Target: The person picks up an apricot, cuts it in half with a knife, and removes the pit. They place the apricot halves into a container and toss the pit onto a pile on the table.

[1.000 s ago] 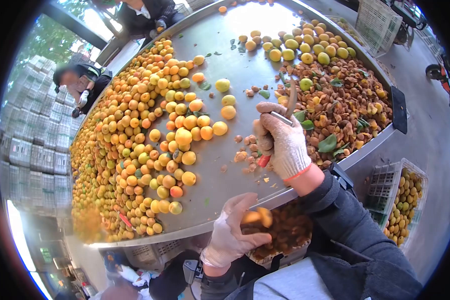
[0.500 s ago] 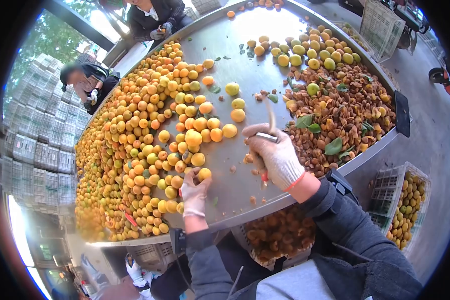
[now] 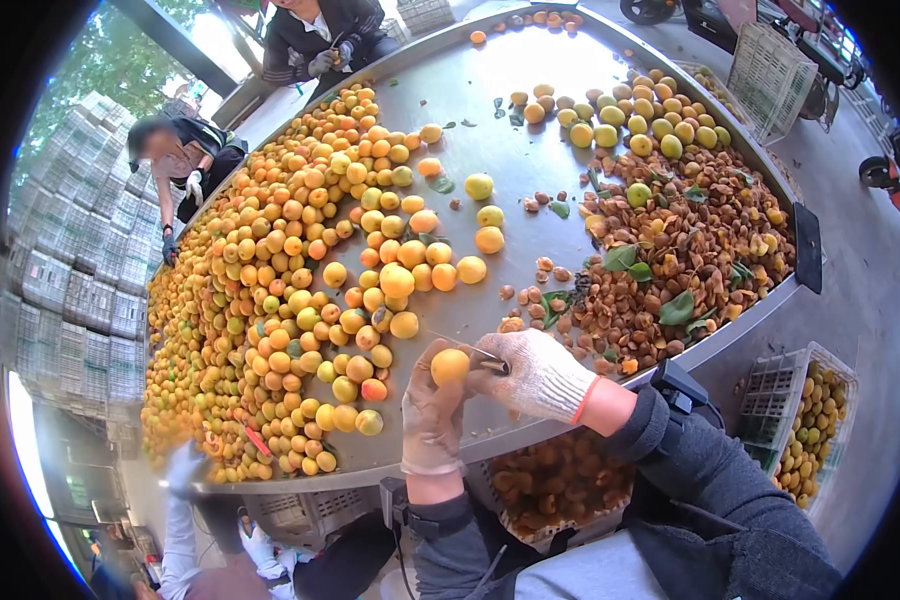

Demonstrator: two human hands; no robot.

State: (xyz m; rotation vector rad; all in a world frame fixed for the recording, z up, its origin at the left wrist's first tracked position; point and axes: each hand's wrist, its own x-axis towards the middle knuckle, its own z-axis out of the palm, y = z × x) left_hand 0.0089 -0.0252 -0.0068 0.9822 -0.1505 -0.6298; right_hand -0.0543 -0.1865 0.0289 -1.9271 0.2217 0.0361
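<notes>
Cutting seemed the step in hand: above the near edge of the metal table, a yellow apricot was pinched in the gloved left hand, and a small metal cutting tool was gripped in the right hand, just beside it. For the next move, a steady hold was judged necessary.

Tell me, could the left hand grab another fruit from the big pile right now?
Probably not without letting go: the left hand holds a yellow fruit, though nothing seems to block the way to the big pile.
</notes>
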